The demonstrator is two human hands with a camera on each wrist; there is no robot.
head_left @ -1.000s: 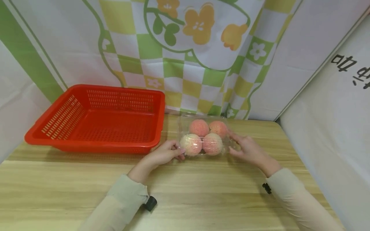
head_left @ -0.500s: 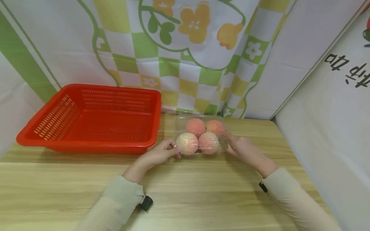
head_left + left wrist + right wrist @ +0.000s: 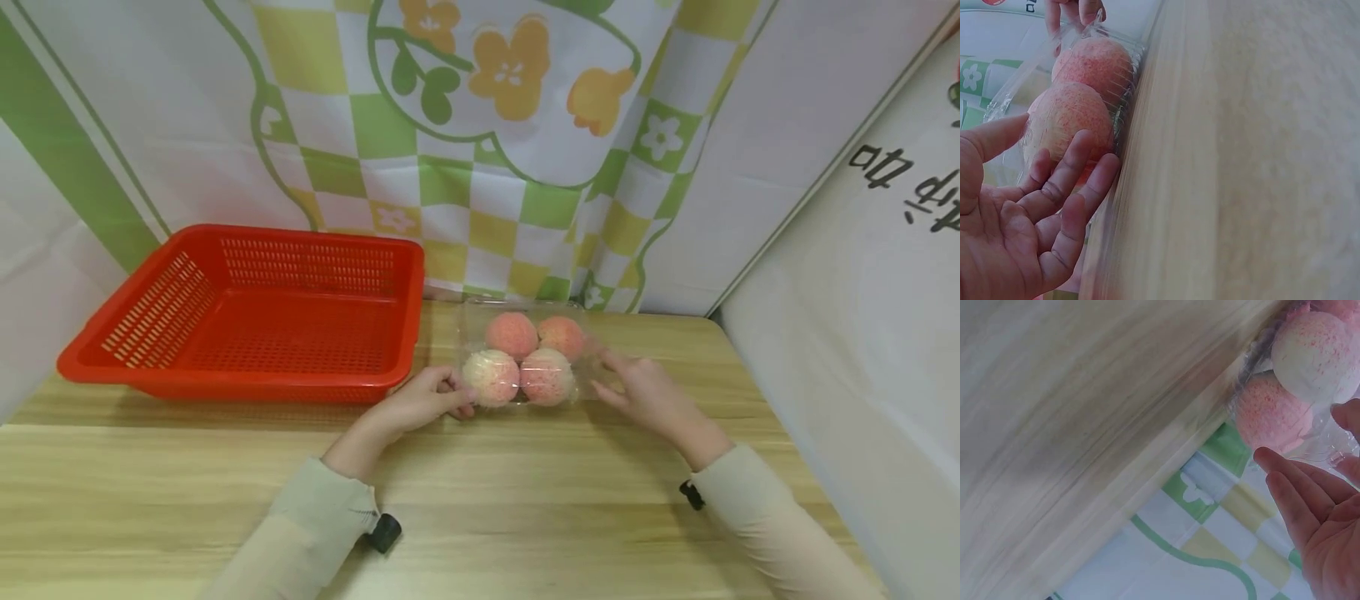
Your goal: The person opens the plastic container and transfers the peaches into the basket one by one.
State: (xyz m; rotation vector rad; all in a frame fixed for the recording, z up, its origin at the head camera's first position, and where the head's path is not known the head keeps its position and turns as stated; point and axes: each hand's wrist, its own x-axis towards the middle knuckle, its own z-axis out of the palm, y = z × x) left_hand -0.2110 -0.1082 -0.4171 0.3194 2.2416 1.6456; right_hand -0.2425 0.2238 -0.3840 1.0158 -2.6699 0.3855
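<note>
A clear plastic clamshell box (image 3: 480,315) holding several pink and cream peaches (image 3: 512,335) lies on the wooden table near its back edge. My left hand (image 3: 427,398) holds the box's front left corner. The left wrist view shows the thumb at the upper edge and the fingers (image 3: 1074,159) against the side, close to a peach (image 3: 1069,122). At the opposite end, my right hand (image 3: 652,398) pinches the plastic edge between thumb and fingers. In the right wrist view, the outer fingers (image 3: 1291,487) extend below a pink peach (image 3: 1272,412).
A red slotted plastic basket (image 3: 300,379) stands left of the box, its near right corner close to my left wrist. Behind the table (image 3: 480,517) hangs a green and yellow checked cloth (image 3: 446,179). A white wall panel (image 3: 870,333) rises along the right side.
The right hand's fingers shift slightly at the box's right end. The left hand keeps its hold, and the box stays in place while the head view sways a little.
</note>
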